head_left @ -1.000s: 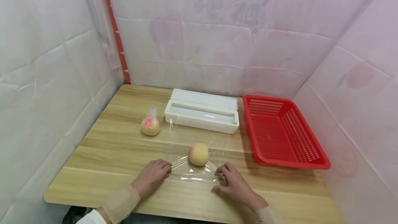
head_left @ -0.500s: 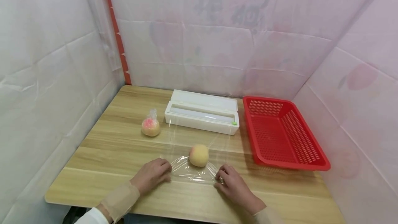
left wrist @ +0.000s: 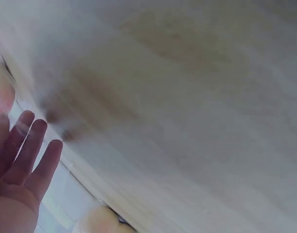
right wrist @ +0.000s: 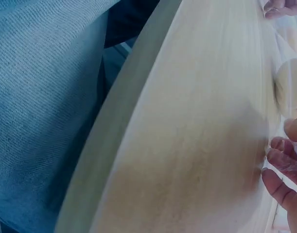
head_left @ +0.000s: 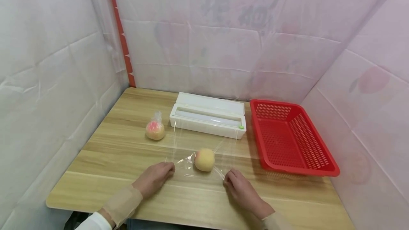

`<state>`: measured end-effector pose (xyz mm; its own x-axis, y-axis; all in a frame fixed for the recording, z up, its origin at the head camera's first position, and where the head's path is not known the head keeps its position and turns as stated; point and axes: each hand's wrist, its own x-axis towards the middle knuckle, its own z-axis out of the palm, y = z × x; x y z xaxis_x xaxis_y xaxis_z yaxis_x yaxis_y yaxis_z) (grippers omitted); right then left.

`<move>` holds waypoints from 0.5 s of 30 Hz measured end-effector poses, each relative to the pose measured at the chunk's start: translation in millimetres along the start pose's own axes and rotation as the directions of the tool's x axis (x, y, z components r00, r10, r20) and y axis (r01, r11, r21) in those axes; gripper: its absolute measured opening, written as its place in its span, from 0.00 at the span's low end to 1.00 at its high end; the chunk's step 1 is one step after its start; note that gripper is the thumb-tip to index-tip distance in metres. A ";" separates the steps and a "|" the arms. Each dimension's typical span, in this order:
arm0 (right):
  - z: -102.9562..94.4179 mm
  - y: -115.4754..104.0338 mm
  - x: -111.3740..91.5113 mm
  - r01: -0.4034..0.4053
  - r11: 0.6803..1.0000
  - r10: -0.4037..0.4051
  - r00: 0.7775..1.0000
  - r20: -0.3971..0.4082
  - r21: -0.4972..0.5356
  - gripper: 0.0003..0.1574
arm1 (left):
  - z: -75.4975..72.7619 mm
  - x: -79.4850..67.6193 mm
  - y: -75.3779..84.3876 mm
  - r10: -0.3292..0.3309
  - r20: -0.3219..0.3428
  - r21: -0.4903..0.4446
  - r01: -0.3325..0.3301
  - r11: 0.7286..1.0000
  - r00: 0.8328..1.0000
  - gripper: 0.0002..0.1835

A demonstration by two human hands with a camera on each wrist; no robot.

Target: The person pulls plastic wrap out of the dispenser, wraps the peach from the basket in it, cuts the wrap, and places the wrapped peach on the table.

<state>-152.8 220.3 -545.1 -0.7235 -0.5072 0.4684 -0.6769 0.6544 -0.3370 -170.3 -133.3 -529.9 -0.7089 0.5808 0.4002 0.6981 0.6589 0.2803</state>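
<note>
A yellow peach [head_left: 204, 159] with a pink blush sits on a clear sheet of cling film [head_left: 189, 171], in the middle of the wooden table. The left hand [head_left: 154, 179] pinches the film's near left corner between thumb and forefinger; in the left wrist view its other fingers [left wrist: 32, 150] extend fairly straight. At the near right corner, the right hand [head_left: 243, 191] pinches the film too, and in the right wrist view film clings about its fingertips [right wrist: 284, 155]. Taut creases run from the peach toward both hands. Neither hand touches the fruit.
Behind the peach stands an open white cling film box [head_left: 207, 125] with its roll inside. A film-wrapped peach [head_left: 155, 130] sits at the left. The red plastic basket [head_left: 266, 152] stands on the right. White sheeting encloses the wooden table [head_left: 105, 166].
The right hand's fingers have closed together on the film's corner. The film's near edge has drawn up closer to the peach, and its creases have shifted. The peach stays put.
</note>
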 end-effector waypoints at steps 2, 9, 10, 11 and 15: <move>-0.8 0.3 0.7 -0.027 1.000 0.027 1.000 -0.002 0.013 0.07 | -1.4 2.3 0.5 -0.023 -0.003 -0.012 0.023 1.000 1.000 0.03; -6.4 4.5 14.5 -0.056 0.997 0.059 0.997 -0.057 0.047 0.13 | -6.7 11.2 -2.7 -0.057 -0.018 -0.061 0.055 0.997 0.998 0.05; -8.3 4.6 16.8 -0.081 0.995 0.084 0.995 -0.044 0.061 0.12 | -7.9 12.3 -2.8 -0.073 -0.016 -0.077 0.071 0.994 0.997 0.05; -10.2 4.6 18.9 -0.112 0.991 0.115 0.993 -0.029 0.077 0.12 | -9.3 13.3 -2.6 -0.095 -0.010 -0.092 0.094 0.991 0.995 0.05; -17.2 4.5 25.4 -0.237 0.957 0.234 0.971 0.039 0.169 0.08 | -15.1 19.9 -3.3 -0.170 0.023 -0.141 0.172 0.975 0.985 0.05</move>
<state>-171.9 220.1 -520.7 -0.8665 -0.3614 0.3444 -0.4989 0.6518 -0.5712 -185.2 -131.1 -509.7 -0.8197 0.4708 0.3263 0.5728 0.6751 0.4649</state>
